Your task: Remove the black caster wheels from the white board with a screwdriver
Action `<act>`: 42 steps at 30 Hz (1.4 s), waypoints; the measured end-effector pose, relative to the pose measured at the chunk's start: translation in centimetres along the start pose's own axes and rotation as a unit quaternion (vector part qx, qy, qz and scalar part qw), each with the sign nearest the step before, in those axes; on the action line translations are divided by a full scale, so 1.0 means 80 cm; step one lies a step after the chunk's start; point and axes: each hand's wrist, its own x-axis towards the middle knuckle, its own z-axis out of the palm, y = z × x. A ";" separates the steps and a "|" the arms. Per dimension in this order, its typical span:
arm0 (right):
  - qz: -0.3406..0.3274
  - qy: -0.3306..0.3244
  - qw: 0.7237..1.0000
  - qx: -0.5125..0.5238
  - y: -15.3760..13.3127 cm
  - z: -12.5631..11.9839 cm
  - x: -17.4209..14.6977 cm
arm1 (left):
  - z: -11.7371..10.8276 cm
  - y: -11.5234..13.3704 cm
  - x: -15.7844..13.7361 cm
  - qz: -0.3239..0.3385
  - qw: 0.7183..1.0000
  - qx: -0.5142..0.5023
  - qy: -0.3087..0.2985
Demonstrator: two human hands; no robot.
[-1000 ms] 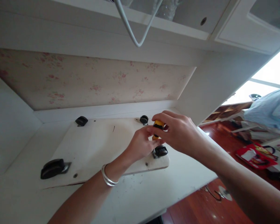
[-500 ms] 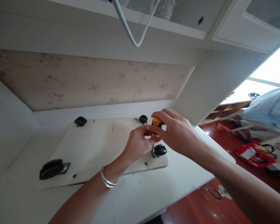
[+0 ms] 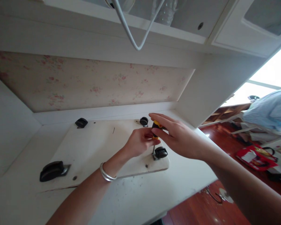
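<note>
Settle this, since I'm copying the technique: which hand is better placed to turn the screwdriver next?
Right, I'd judge: the right hand is at the upper handle of the screwdriver; the left hand is lower, nearer the shaft, so it seems better suited to steadying.

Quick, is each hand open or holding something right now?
Left hand: closed around the lower end of the screwdriver handle.
Right hand: laid against the handle's top; whether it grips cannot be told.
</note>
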 end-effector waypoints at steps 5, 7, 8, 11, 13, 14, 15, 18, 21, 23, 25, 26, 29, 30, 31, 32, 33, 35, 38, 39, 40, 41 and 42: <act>0.089 0.064 0.992 -0.055 -0.003 0.005 0.000 | 0.001 -0.004 -0.001 0.015 1.000 -0.021 -0.006; 0.092 0.075 0.990 -0.075 -0.006 0.008 -0.001 | 0.005 -0.003 -0.004 0.017 0.998 0.036 0.042; 0.084 0.069 0.992 -0.069 -0.006 0.009 -0.002 | 0.006 -0.003 -0.005 0.013 0.997 0.055 0.055; 0.041 0.012 0.999 -0.014 -0.002 0.005 -0.003 | 0.001 -0.001 -0.002 -0.006 0.999 0.029 0.033; 0.040 -0.006 0.999 0.002 0.001 0.003 -0.004 | -0.005 0.001 0.002 -0.016 1.000 -0.021 -0.007; 0.052 -0.001 0.999 -0.004 0.002 0.003 -0.004 | -0.008 0.002 0.003 -0.018 0.999 -0.044 -0.026; 0.070 0.011 0.997 -0.014 0.003 0.003 -0.004 | -0.010 0.003 0.004 -0.018 0.997 -0.062 -0.042; 0.102 0.052 0.993 -0.032 -0.001 0.008 -0.004 | -0.008 0.006 0.002 0.001 0.997 -0.066 -0.036; 0.080 0.048 0.995 -0.026 -0.005 0.008 -0.007 | 0.000 0.006 -0.002 0.002 1.000 -0.019 0.016; 0.039 0.015 0.999 -0.001 -0.006 0.003 -0.008 | 0.003 0.007 -0.003 -0.006 1.000 -0.009 0.005; 0.009 -0.017 1.000 0.020 -0.005 -0.001 -0.008 | 0.005 0.009 -0.002 -0.006 0.999 -0.020 -0.031; 0.007 -0.024 0.999 0.021 -0.005 -0.002 -0.008 | 0.006 0.010 -0.002 -0.005 0.999 -0.025 -0.046; 0.033 0.005 0.999 -0.019 -0.004 0.002 -0.007 | 0.008 0.012 -0.003 0.005 0.999 0.001 -0.044; 0.038 0.018 0.998 -0.036 -0.005 0.004 -0.007 | 0.009 0.012 -0.004 0.010 0.999 0.027 -0.023; 0.042 0.028 0.997 -0.050 -0.005 0.007 -0.007 | 0.010 0.012 -0.005 0.017 0.998 0.058 0.004; 0.044 0.030 0.997 -0.058 -0.005 0.009 -0.008 | 0.009 0.012 -0.006 0.024 0.995 0.087 0.031; 0.039 0.023 0.997 -0.056 -0.005 0.009 -0.008 | 0.008 0.011 -0.007 0.029 0.993 0.105 0.051; 0.011 -0.008 0.999 -0.029 -0.005 0.007 -0.010 | 0.005 0.009 -0.006 0.029 0.994 0.093 0.046; -0.007 -0.026 1.000 -0.002 -0.003 0.003 -0.010 | -0.001 0.007 -0.004 0.010 1.000 0.003 -0.020; 0.004 -0.017 1.000 -0.010 -0.002 0.003 -0.010 | -0.001 0.007 -0.004 0.004 0.999 -0.011 -0.029; 0.021 -0.003 1.000 -0.022 -0.001 0.003 -0.009 | -0.001 0.008 -0.004 0.003 1.000 -0.008 -0.024; 0.033 0.009 0.999 -0.033 -0.001 0.005 -0.008 | 0.000 0.009 -0.005 0.006 1.000 0.012 -0.006; 0.039 0.015 0.998 -0.041 -0.001 0.006 -0.008 | 0.001 0.010 -0.006 0.011 0.999 0.040 0.016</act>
